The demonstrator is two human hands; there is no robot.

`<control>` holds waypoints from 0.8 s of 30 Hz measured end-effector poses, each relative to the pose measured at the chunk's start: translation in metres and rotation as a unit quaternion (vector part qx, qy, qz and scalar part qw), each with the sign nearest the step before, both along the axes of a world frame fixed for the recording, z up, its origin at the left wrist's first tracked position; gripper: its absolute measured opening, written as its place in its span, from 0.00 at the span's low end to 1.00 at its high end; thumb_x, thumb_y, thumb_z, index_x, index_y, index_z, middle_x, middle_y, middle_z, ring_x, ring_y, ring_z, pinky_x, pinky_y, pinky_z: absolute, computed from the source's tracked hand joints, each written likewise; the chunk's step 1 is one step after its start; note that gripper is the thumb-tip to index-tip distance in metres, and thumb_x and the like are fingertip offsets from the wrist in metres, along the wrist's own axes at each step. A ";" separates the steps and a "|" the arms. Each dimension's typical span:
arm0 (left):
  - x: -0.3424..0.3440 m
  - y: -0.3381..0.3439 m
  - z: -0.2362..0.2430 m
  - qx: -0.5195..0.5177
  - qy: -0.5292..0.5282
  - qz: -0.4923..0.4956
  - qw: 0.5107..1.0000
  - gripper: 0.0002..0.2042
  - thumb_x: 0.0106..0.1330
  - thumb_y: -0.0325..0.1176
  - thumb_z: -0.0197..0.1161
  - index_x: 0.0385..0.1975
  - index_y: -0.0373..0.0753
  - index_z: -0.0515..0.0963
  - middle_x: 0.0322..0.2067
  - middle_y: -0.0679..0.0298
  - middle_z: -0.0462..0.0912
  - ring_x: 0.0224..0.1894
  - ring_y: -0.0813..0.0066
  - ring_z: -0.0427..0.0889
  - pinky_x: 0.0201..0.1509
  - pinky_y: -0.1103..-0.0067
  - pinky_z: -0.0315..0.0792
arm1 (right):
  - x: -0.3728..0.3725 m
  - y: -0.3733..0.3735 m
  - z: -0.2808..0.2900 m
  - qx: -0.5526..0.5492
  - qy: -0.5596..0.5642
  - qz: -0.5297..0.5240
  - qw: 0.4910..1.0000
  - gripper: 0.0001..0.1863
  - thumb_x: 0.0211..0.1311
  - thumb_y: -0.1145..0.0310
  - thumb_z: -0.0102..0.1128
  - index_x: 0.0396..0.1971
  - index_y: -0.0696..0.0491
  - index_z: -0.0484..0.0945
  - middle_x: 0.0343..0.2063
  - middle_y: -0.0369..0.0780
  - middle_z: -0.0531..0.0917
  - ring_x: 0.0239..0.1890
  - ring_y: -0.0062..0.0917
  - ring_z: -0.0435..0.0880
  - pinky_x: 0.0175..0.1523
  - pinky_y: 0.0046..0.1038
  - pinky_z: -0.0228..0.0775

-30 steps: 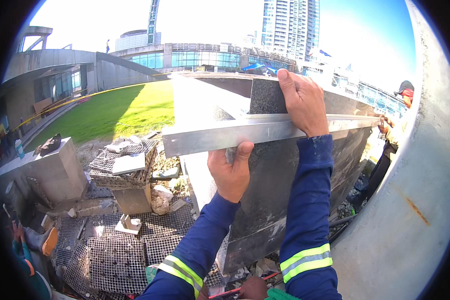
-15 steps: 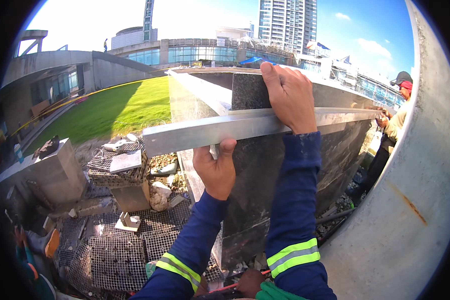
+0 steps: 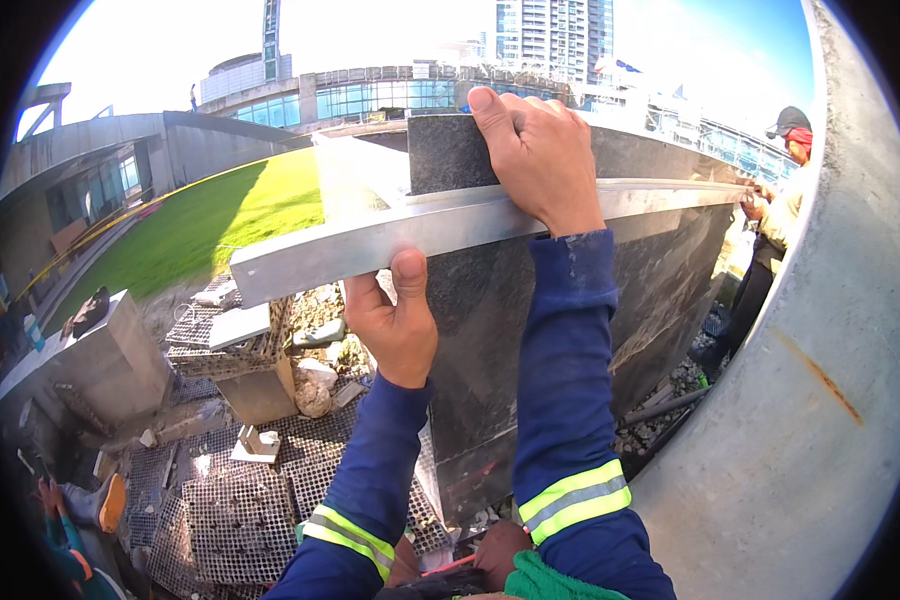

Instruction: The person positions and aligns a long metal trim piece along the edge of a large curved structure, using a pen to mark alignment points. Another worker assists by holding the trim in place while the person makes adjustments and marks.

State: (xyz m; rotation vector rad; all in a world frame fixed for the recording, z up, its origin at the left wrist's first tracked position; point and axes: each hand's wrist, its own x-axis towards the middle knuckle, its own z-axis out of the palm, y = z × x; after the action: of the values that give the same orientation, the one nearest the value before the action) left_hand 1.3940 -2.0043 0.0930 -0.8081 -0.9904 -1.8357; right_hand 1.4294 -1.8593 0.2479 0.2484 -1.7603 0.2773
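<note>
A long silvery metal bar (image 3: 315,255) lies slantwise across the front of a dark stone slab (image 3: 480,350), its near end jutting past the slab's left edge. From below, my left hand (image 3: 398,325) grips that end, thumb up against the front face and the other fingers partly hidden behind. My right hand (image 3: 545,160) is hooked over the slab's top edge. Its fingertips go out of sight behind the slab, and its heel and wrist cross in front of the bar. At the far right, a co-worker's hands (image 3: 755,203) are at the bar's other end.
A curved concrete wall (image 3: 770,430) rises close on my right. Plastic grid panels (image 3: 240,515), rubble and a small stone bracket (image 3: 256,445) cover the ground at lower left. Another person's shoe (image 3: 113,502) shows there. Beyond lie a concrete block (image 3: 120,355) and a lawn (image 3: 220,215).
The slab, the bar and both my hands now appear farther left and slightly higher, and the background has shifted left too. My hold on the bar and slab looks unchanged.
</note>
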 end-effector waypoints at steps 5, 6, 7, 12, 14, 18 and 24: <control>0.002 0.001 -0.001 -0.019 0.023 0.039 0.999 0.24 0.80 0.44 0.61 0.59 0.25 0.76 0.51 0.61 0.83 0.53 0.77 0.78 0.59 0.80 0.71 | -0.002 0.004 -0.002 0.004 0.001 0.011 1.000 0.33 0.77 0.41 0.48 0.26 0.54 0.86 0.27 0.46 0.86 0.40 0.44 0.84 0.58 0.46 0.66; 0.002 0.000 -0.002 -0.024 0.017 0.043 0.999 0.23 0.80 0.43 0.61 0.59 0.25 0.76 0.51 0.61 0.83 0.53 0.77 0.79 0.59 0.80 0.72 | -0.003 0.004 -0.004 0.002 0.013 0.003 1.000 0.34 0.78 0.39 0.46 0.25 0.54 0.84 0.25 0.46 0.85 0.37 0.45 0.83 0.54 0.45 0.68; 0.003 0.001 -0.001 -0.024 0.013 0.049 0.998 0.23 0.81 0.43 0.61 0.59 0.25 0.76 0.51 0.61 0.83 0.52 0.77 0.79 0.59 0.80 0.72 | -0.005 0.003 -0.004 0.004 0.032 0.003 0.999 0.36 0.78 0.38 0.45 0.24 0.55 0.82 0.24 0.46 0.83 0.35 0.45 0.82 0.51 0.44 0.69; 0.004 0.002 0.001 -0.020 0.007 0.066 0.998 0.22 0.81 0.44 0.60 0.56 0.26 0.78 0.48 0.61 0.84 0.50 0.78 0.80 0.57 0.79 0.72 | -0.008 0.003 -0.004 -0.003 0.037 -0.002 0.999 0.35 0.77 0.37 0.45 0.30 0.53 0.86 0.26 0.46 0.85 0.39 0.44 0.83 0.55 0.44 0.68; 0.005 0.006 0.002 0.001 0.008 0.038 0.999 0.22 0.81 0.44 0.59 0.54 0.26 0.78 0.47 0.61 0.85 0.49 0.78 0.80 0.57 0.79 0.73 | -0.008 0.003 -0.005 -0.014 0.013 -0.009 1.000 0.32 0.76 0.39 0.47 0.38 0.51 0.92 0.32 0.47 0.89 0.44 0.44 0.84 0.62 0.45 0.63; 0.009 0.006 0.001 0.004 -0.019 0.021 1.000 0.22 0.81 0.45 0.59 0.54 0.26 0.78 0.48 0.60 0.85 0.50 0.77 0.80 0.58 0.79 0.72 | -0.007 0.003 -0.008 -0.016 0.035 -0.005 0.999 0.32 0.77 0.39 0.47 0.33 0.52 0.88 0.30 0.46 0.87 0.43 0.43 0.83 0.62 0.45 0.63; 0.009 0.004 0.004 -0.009 0.004 0.048 0.999 0.23 0.81 0.47 0.58 0.55 0.27 0.78 0.50 0.58 0.84 0.53 0.75 0.80 0.61 0.76 0.71 | -0.005 0.000 -0.006 -0.010 0.052 -0.002 0.999 0.35 0.79 0.39 0.46 0.24 0.53 0.81 0.25 0.45 0.82 0.40 0.43 0.81 0.59 0.44 0.64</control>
State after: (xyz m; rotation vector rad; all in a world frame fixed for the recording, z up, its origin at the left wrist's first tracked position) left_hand 1.4028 -2.0002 0.0968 -0.7651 -1.0256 -1.7425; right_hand 1.4240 -1.8588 0.2423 0.2417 -1.6544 0.2747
